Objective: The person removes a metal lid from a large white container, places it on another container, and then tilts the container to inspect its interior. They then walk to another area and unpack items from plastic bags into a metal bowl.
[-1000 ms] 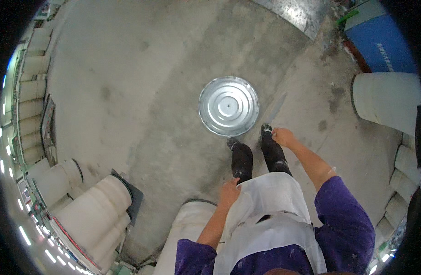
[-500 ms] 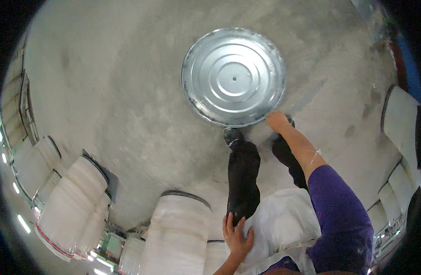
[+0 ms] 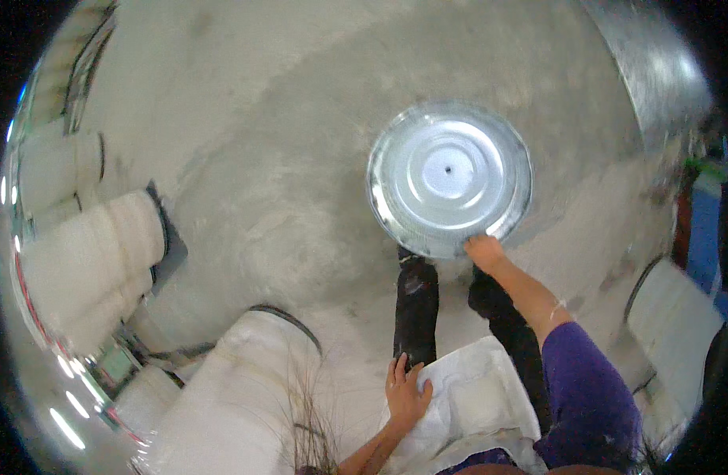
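A round silvery metal disc (image 3: 447, 170) with concentric pressed rings and a small hole in its middle is in front of my legs, covering my feet. My right hand (image 3: 486, 253) has its fingers closed on the near rim, right of the middle. Whether the disc's lower edge touches the floor I cannot tell. On my left thigh, over the black trousers and the edge of a white apron (image 3: 479, 384), lies my left hand (image 3: 407, 394) with its fingers somewhat spread, holding nothing.
Large white wrapped cylinders with dark rims stand at the left (image 3: 95, 257), the lower left (image 3: 237, 396) and the right (image 3: 673, 332). A shiny grey sheet-like surface (image 3: 657, 71) lies at the far right, with a blue object (image 3: 706, 229) below it. Grey concrete floor (image 3: 261, 158) stretches around.
The view has swung, so the surroundings shift. The disc has come closer to my legs and covers my feet, with my right hand on its rim throughout. My left hand stays on my thigh.
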Demonstrator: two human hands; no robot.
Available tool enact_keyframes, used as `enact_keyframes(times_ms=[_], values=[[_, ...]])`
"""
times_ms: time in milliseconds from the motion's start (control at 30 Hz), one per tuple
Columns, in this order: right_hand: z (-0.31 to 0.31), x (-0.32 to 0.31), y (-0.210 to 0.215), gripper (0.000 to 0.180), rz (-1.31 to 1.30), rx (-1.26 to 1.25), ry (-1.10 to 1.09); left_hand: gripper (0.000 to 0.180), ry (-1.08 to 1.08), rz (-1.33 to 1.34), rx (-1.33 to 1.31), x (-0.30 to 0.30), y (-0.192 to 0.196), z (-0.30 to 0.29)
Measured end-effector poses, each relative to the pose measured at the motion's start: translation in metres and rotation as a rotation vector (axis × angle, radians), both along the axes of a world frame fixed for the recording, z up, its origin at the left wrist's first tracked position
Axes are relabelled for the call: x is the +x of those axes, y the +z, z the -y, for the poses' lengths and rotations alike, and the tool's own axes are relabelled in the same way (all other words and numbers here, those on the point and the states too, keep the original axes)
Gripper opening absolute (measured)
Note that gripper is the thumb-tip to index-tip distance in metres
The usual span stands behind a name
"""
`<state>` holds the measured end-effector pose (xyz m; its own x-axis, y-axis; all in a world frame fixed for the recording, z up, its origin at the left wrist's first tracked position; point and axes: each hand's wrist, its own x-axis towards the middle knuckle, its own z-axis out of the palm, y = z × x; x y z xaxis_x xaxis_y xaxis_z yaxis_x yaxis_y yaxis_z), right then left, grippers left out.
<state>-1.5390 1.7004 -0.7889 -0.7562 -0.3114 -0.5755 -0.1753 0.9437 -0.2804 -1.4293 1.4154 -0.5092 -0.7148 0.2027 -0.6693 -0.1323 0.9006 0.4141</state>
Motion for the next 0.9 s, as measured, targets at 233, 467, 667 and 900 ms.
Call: enact_keyframes(times_ms=[233,467,667,900], values=[[-0.063,-0.118,0.290,0.015,-0.084,0.059,0.096,0.047,0.180,0.212,-0.032,0.054,0.044,0.004],[-0.103,-0.092,0.431,0.031,-0.069,0.247,0.416,0.050,0.832,-0.163,0.297,0.116,0.177,0.101],[-0.047,-0.062,0.423,0.055,-0.049,0.279,0.224,0.048,1.072,-0.278,-0.020,0.232,0.295,0.180],[0.236,-0.119,0.652,0.040,-0.124,-0.528,0.112,0.064,1.270,-0.984,-0.605,0.311,0.423,0.298]])
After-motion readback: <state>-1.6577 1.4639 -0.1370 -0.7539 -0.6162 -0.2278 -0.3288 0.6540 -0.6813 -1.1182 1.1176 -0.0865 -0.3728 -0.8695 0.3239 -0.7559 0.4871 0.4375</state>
